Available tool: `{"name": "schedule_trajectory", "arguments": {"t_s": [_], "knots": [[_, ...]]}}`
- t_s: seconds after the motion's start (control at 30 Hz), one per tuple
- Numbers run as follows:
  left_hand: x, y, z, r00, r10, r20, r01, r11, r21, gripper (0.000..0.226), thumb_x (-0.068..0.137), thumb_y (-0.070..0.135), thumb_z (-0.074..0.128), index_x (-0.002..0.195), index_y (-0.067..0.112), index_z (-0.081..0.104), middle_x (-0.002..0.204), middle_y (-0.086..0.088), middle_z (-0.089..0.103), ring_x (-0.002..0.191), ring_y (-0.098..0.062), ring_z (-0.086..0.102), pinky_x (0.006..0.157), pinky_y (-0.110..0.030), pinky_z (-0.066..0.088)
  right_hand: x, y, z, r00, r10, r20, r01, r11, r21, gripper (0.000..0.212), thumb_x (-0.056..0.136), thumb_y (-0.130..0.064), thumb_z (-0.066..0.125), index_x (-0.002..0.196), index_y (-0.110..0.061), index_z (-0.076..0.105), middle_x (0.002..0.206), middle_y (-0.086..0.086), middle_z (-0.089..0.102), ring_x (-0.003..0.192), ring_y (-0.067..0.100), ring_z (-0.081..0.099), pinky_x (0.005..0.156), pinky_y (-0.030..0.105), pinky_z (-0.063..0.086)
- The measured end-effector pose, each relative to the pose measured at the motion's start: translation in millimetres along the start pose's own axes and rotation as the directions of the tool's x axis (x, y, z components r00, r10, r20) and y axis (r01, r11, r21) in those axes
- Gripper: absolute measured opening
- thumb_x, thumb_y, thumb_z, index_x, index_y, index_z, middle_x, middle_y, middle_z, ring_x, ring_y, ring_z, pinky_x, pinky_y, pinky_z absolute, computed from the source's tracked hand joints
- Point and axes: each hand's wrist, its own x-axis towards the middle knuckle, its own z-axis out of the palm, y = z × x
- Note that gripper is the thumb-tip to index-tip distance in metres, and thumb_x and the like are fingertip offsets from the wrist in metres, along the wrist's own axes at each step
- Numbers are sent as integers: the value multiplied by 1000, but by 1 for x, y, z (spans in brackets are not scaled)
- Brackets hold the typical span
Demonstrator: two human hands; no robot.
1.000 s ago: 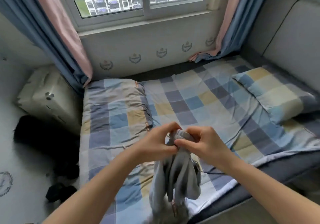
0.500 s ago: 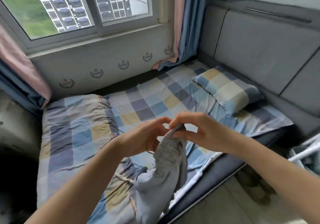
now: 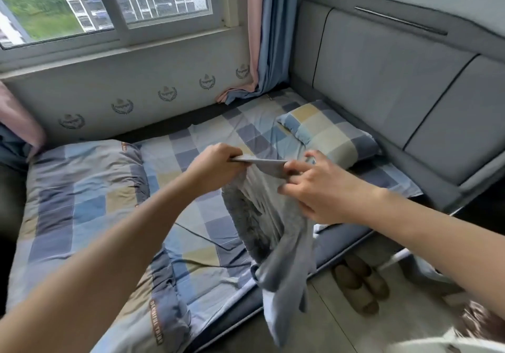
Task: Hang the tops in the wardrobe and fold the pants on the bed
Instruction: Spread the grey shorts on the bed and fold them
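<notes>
This is a bedroom in a home, high in an apartment block. A bed [image 3: 207, 216] with a checked sheet, a matching pillow [image 3: 328, 131] and a folded quilt [image 3: 82, 188] stands against a padded grey headboard [image 3: 382, 79]. Pink and blue curtains [image 3: 267, 38] hang beside a sliding window [image 3: 109, 5] that looks onto tower blocks, and a pair of slippers [image 3: 360, 284] sits on the tiled floor by the bed.

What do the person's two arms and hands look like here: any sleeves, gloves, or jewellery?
Both forearms are bare right up to the frame's edge, with no sleeves visible. The left hand and the right hand wear no gloves, and no rings, watch or bracelet show on fingers or wrists. A pale garment edge shows at the lower right corner.
</notes>
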Motion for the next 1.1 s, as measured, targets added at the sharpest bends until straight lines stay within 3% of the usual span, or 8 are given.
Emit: {"name": "schedule_trajectory", "arguments": {"t_s": [0.13,0.3,0.43,0.5,0.6,0.77,0.93,1.1], "knots": [[19,22,-9,996,-8,-88,1,996,-84,37,89,27,65,53,23,58,47,13,46,41,-1,41,43,-19,32,5,17,52,895,164,414,-46,959,-280,62,94,-39,40,152,-31,17,151,5,39,147,29,-14,112,63,-12],[52,0,-35,956,-29,-292,-27,982,-185,32,85,15,63,54,15,55,45,9,43,45,-7,36,43,-18,30,-5,41,106,771,265,580,-72,940,-334,60,99,-39,37,152,-34,9,161,-2,12,149,27,-2,103,66,-18],[68,-53,-51,907,11,-422,2,1000,30,22,73,-1,67,68,17,55,57,4,49,51,-15,48,46,-11,35,0,70,130,765,218,606,-136,974,-179,42,99,-25,38,141,-27,42,145,3,47,142,26,26,108,72,-1],[67,-82,-51,932,150,-330,-52,956,290,35,69,-3,73,96,13,59,71,-6,61,61,-31,60,53,-27,47,6,88,131,813,230,535,-168,972,-161,32,97,-21,39,123,-22,57,120,2,65,126,22,48,111,68,4],[67,-127,-43,902,431,-33,-292,664,688,70,65,-5,78,127,11,51,103,-17,65,76,-36,66,59,-44,55,24,115,124,877,240,415,-248,968,-35,24,97,-38,36,104,-27,56,102,-2,68,108,18,60,113,52,15],[61,-184,-28,622,613,487,-715,191,672,84,74,-3,62,148,31,40,135,-12,48,86,-27,57,64,-39,57,57,153,120,942,89,324,-134,984,119,19,102,-36,27,117,-35,39,81,-6,61,89,17,64,111,48,22],[50,-186,-20,650,413,638,-757,289,586,19,90,19,60,102,27,73,145,-1,48,89,-18,60,72,-35,54,71,170,121,975,-75,208,28,975,220,10,98,-40,28,88,-39,27,71,-15,41,73,12,51,101,39,35],[25,-197,-9,858,171,483,-487,567,664,40,83,57,51,88,28,78,133,5,60,111,-18,62,101,-57,41,83,181,132,991,14,133,-60,936,348,27,94,-27,45,70,-30,35,59,-16,39,60,14,46,83,37,42]]}}
